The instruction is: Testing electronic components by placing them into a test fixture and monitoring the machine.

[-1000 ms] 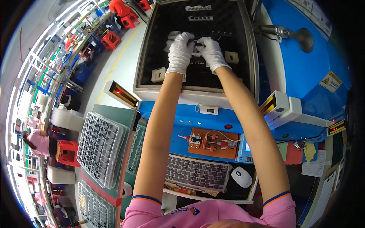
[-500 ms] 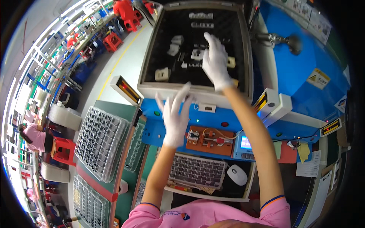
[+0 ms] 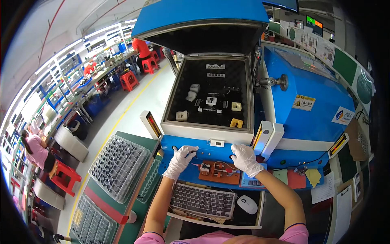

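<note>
Both my hands wear white gloves and rest on the blue front panel (image 3: 211, 152) of a blue machine. My left hand (image 3: 180, 160) presses a dark round button at the panel's left. My right hand (image 3: 245, 159) covers another spot at the panel's right, fingers curled on it. Above them the machine's chamber (image 3: 211, 97) stands open, lined in black foam, with its lid (image 3: 203, 18) raised. A small part sits on the black fixture (image 3: 211, 101) in the middle, with white and yellow blocks around it.
A brown board with wiring (image 3: 219, 171) lies under the panel, above a keyboard (image 3: 202, 200) and a white mouse (image 3: 247, 204). Clear trays with many cells (image 3: 118, 166) lie to my left. Other people work at benches far left and behind, near red stools.
Both hands left the fixture inside the chamber and came down to the front panel, the left one first, then the right.
</note>
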`<state>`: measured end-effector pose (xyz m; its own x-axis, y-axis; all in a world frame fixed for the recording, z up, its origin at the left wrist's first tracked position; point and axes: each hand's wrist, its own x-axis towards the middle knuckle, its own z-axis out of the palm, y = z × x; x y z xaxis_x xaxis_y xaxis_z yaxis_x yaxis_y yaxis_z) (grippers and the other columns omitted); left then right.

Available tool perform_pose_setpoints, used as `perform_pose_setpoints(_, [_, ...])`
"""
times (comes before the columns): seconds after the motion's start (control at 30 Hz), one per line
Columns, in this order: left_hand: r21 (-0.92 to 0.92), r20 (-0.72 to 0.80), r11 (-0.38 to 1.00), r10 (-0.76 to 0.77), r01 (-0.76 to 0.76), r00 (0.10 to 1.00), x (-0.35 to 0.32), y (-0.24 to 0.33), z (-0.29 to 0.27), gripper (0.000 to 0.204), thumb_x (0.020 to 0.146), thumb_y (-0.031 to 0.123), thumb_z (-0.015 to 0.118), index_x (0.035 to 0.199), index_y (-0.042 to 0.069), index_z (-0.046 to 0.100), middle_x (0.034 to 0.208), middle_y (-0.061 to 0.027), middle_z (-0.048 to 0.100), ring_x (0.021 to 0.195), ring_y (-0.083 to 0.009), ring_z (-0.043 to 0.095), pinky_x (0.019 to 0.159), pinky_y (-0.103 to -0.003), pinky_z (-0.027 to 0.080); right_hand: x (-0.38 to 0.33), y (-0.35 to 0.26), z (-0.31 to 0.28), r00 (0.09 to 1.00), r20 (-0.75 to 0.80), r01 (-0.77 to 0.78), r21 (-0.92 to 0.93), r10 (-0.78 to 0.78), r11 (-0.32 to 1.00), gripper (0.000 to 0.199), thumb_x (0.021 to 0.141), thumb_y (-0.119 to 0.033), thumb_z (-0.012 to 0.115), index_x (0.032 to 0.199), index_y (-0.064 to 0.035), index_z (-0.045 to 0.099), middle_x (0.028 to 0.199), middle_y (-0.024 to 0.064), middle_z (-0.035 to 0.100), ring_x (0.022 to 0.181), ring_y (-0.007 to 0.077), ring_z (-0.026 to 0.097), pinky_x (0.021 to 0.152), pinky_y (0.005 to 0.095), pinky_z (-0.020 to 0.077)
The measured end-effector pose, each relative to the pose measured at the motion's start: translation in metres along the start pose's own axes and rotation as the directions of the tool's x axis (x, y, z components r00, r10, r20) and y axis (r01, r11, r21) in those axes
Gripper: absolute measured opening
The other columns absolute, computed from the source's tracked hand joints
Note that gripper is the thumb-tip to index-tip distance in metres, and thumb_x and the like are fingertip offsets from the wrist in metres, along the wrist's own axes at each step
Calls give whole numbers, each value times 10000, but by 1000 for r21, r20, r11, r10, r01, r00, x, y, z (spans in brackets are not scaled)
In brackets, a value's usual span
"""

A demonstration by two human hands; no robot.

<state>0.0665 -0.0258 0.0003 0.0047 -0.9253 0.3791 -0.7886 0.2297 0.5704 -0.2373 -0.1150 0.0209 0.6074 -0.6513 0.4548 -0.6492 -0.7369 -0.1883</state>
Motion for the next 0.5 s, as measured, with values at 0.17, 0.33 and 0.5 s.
perform_pose_setpoints(0.17, [-215, 37, 972, -93, 98, 995, 4, 13, -17, 257, 941, 112, 675, 1193, 76, 707, 1134, -99, 713, 1136, -285, 653, 1039, -463, 467, 5, -12, 6, 998, -61, 16, 11, -16, 1000, 195, 791, -84, 636, 982, -50, 609, 918, 191, 646, 852, 405, 649, 751, 530, 511])
perform_pose_setpoints(0.33, [-171, -254, 980, 61, -107, 965, -31, 54, -65, 269, 954, 46, 638, 1215, 23, 698, 1233, -122, 706, 1077, -234, 672, 963, -339, 520, -17, -18, 10, 995, -83, 62, 154, -50, 986, 275, 836, -107, 685, 1093, -60, 599, 985, 164, 627, 971, 381, 602, 854, 486, 489])
perform_pose_setpoints(0.5, [-323, -306, 942, -190, 86, 933, -80, 43, -172, 322, 950, -23, 608, 1243, 65, 710, 1163, -45, 715, 1078, -123, 642, 959, -272, 510, -20, -7, 8, 994, -62, 101, 217, -89, 971, 225, 882, -52, 671, 1088, -84, 586, 935, 121, 589, 939, 338, 593, 824, 442, 475])
